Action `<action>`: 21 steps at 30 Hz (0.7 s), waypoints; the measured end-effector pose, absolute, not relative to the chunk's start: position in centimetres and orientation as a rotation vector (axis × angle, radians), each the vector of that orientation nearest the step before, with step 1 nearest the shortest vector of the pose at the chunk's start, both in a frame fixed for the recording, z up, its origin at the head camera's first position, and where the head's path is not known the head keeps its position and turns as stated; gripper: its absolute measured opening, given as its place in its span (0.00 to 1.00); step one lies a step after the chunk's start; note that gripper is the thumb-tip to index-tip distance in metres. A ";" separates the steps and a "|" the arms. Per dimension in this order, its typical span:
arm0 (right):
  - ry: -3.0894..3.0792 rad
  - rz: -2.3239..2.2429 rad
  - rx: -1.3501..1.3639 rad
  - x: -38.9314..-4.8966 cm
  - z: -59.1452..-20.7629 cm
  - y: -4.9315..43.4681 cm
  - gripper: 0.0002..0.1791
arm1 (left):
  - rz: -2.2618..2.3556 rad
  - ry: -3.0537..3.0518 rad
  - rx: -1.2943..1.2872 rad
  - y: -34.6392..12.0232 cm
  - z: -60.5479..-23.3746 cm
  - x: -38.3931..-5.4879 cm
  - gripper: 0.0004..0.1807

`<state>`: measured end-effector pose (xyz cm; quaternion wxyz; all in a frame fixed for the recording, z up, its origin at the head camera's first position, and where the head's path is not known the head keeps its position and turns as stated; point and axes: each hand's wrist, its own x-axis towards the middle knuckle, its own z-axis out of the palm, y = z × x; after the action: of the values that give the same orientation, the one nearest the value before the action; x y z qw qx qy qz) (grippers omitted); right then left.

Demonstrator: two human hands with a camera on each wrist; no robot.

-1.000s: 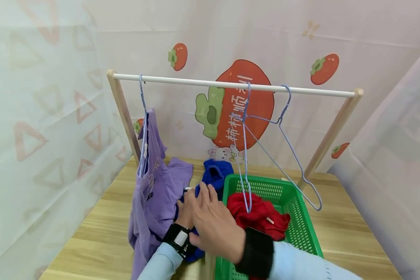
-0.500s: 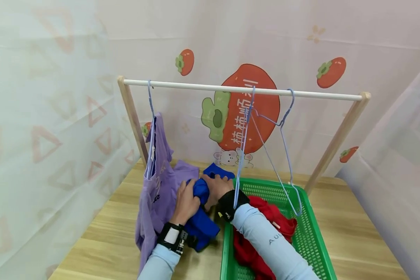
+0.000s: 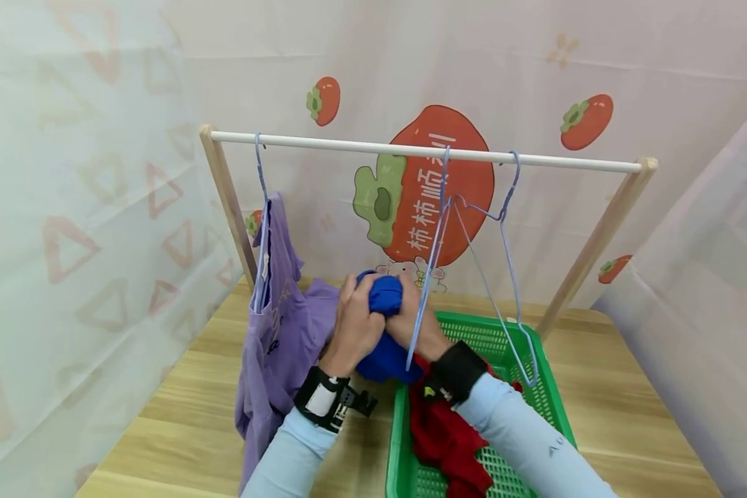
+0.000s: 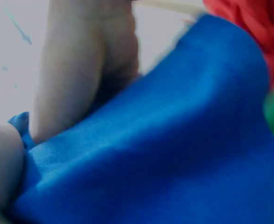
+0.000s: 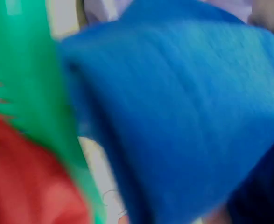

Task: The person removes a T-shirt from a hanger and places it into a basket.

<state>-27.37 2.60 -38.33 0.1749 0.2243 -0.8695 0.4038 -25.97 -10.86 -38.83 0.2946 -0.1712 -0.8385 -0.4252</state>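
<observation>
Both hands hold a blue garment [image 3: 384, 356] up above the table, between the purple shirt and the basket. My left hand [image 3: 351, 328] grips its left side with curled fingers, and my right hand [image 3: 418, 325] grips the right side. Between the two hands the cloth bunches up, and the rest of it hangs below them. In the left wrist view the blue garment [image 4: 165, 140] spreads below a thumb and fingers. Folded blue cloth [image 5: 174, 112] fills most of the right wrist view. The garment's overall shape is hidden by its folds.
A purple shirt [image 3: 280, 360] hangs from a hanger at the left of the white rail [image 3: 348, 146]. Two bare blue hangers [image 3: 434, 259] hang farther right, one overlapping my right hand. A green basket [image 3: 550, 408] holds red clothing [image 3: 448, 443] under my right forearm.
My hands have gone from overlapping, to grasping the blue garment on the table, to raising it. The garment now hangs from both hands, higher than before.
</observation>
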 end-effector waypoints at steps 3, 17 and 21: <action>-2.435 1.304 0.550 -26.4 -38.3 5.0 0.24 | -1.141 -2.290 -0.534 -8.7 -37.6 -25.8 0.30; -2.807 1.560 0.274 -21.0 -37.6 17.8 0.24 | -1.145 -2.760 -0.912 -0.3 -37.5 -23.6 0.33; -2.881 1.448 0.323 -20.7 -36.6 20.4 0.12 | -1.240 -2.722 -1.134 1.0 -37.5 -23.4 0.36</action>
<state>-20.67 20.44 -36.60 -0.0493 0.0997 -0.8879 0.4463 -23.36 0.95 -37.49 -0.0285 -0.3544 -0.8506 -0.3874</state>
